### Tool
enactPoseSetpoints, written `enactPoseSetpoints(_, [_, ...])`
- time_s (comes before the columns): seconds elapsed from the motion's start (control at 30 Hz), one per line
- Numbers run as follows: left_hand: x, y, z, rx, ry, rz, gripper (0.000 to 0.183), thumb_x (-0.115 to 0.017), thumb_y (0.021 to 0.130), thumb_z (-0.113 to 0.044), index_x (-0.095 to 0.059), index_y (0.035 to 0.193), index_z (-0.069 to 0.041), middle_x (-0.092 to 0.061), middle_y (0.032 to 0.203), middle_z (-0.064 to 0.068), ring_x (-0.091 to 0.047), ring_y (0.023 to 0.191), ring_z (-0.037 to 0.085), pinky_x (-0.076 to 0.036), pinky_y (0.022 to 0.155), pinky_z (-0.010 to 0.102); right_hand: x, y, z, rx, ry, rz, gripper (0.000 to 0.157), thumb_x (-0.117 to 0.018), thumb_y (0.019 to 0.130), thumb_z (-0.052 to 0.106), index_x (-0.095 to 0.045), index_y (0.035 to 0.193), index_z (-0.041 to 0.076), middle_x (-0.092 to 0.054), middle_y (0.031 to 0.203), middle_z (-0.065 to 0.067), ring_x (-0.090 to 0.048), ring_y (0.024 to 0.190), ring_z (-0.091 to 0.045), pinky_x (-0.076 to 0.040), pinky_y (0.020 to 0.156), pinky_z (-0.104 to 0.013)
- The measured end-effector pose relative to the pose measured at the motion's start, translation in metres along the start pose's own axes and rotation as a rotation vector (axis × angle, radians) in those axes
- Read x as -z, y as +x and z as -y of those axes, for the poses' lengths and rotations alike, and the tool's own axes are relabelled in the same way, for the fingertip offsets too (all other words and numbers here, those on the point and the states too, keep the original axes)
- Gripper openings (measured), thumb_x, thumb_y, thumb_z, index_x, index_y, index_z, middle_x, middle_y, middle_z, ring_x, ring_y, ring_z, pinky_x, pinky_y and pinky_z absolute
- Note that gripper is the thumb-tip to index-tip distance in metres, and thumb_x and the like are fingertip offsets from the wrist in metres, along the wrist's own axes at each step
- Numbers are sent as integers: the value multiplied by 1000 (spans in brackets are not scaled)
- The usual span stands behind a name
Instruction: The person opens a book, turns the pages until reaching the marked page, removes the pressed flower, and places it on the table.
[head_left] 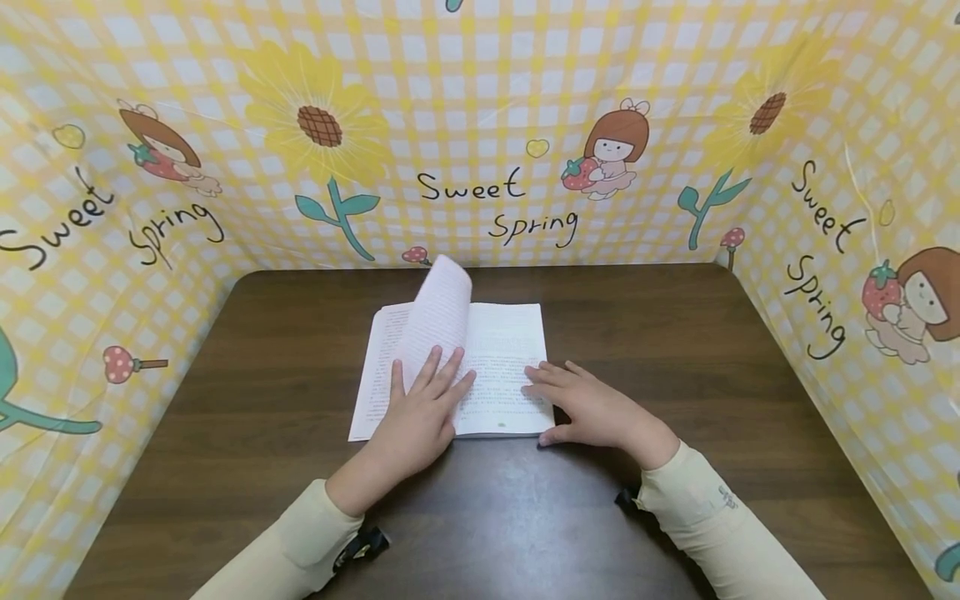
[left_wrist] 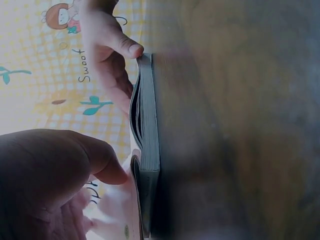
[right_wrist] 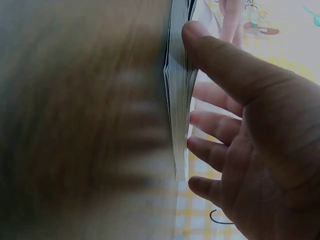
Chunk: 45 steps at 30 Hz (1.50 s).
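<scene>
Printed white book pages (head_left: 506, 333) under the left hand (head_left: 416, 421); dark-brown wood-grain tabletop (head_left: 637, 325) around it; yellow-and-white gingham cloth (head_left: 465, 100) beyond; cream sleeve (head_left: 292, 542) behind.

Print (head_left: 495, 383) on the open book (head_left: 510, 321) is way too small to read up top. The left grip (head_left: 420, 412) hides the bottom of the curled page (head_left: 441, 308), and both sleeves (head_left: 277, 542) run off the frame. Tabletop (right_wrist: 85, 125)'s a brown blur from the right wrist; pale streaks might be reflections.

The left grip (head_left: 418, 419) and right grip (head_left: 594, 408) are both splayed.
</scene>
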<state>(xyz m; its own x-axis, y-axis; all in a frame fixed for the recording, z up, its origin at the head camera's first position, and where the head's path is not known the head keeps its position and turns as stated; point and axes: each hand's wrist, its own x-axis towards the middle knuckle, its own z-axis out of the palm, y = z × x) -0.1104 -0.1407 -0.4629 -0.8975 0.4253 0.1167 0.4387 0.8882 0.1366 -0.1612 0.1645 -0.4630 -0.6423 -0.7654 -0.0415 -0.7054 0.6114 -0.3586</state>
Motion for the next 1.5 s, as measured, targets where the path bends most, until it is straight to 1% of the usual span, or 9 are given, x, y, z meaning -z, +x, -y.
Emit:
enactPoseSetpoints(0.3, [0, -2, 5, 73, -19, 55, 55, -57, 94, -21, -55, 149, -16, -26, 169, 2, -13, 157, 40, -7, 114, 79, 6, 1, -4, 20, 7, 37, 78, -77, 88, 51, -51, 153, 16, -34, 166, -5, -27, 155, -29, -16, 124, -60])
enactPoseSetpoints(0.5, [3, -2, 4, 151, -48, 84, 51, -54, 102, -38, -56, 146, -12, -34, 166, 9, -17, 155, 46, -9, 113, 80, 8, -1, -5, 27, 5, 39, 74, -74, 90, 52, -52, 152, 18, -35, 166, -6, -27, 156, -28, -16, 124, -60])
enactPoseSetpoints(0.63, [4, -1, 3, 196, -62, 135, 61, -59, 100, -51, -54, 147, -12, -34, 165, 15, -21, 154, 47, -12, 113, 79, 9, -2, -5, 45, -8, 34, 64, -72, 93, 47, -58, 147, 16, -40, 163, -8, -31, 154, -30, -19, 123, -60])
enactPoseSetpoints(0.8, [4, 0, 3, 211, -88, 165, 68, -66, 95, -53, -53, 147, -11, -33, 165, 16, -24, 153, 46, -16, 112, 79, 11, -3, -1, 160, -105, -27, 37, -74, 96, 30, -73, 129, 14, -57, 148, -14, -49, 143, -35, -34, 116, -61])
enactPoseSetpoints(0.9, [2, 1, 5, 193, -69, 147, 67, -68, 94, -53, -54, 144, -11, -36, 163, 18, -26, 152, 45, -18, 112, 80, 11, -3, 1, 213, -189, -58, 27, -75, 95, 23, -77, 121, 15, -64, 140, -13, -57, 135, -34, -42, 111, -58])
enactPoseSetpoints(1.0, [0, 1, 6, 154, -51, 124, 65, -69, 94, -51, -55, 144, -12, -39, 161, 18, -28, 152, 45, -20, 111, 80, 12, -3, 3, 220, -240, -62, 24, -75, 94, 18, -78, 118, 17, -66, 138, -11, -60, 132, -31, -46, 109, -55])
enactPoseSetpoints(1.27, [2, 0, 5, -48, -76, 118, 49, -67, 100, -34, -57, 148, -26, -43, 162, 0, -28, 154, 38, -25, 110, 78, 11, -4, 4, 228, -278, -65, 23, -76, 91, 11, -79, 113, 18, -68, 136, -9, -62, 130, -28, -49, 106, -52])
enactPoseSetpoints(1.4, [1, 0, 4, -67, -75, 134, 46, -65, 101, -31, -59, 146, -26, -48, 158, -3, -30, 153, 37, -26, 110, 77, 10, -2, 2, 251, -278, -98, 19, -75, 92, 10, -78, 108, 19, -70, 132, -7, -64, 127, -26, -51, 103, -51])
enactPoseSetpoints(1.5, [1, 0, 4, -54, -71, 159, 47, -63, 102, -33, -57, 148, -28, -46, 160, -4, -28, 154, 36, -25, 112, 76, 10, -2, -1, 243, -227, -132, 17, -74, 92, 10, -78, 108, 18, -72, 129, -7, -66, 124, -25, -53, 101, -48])
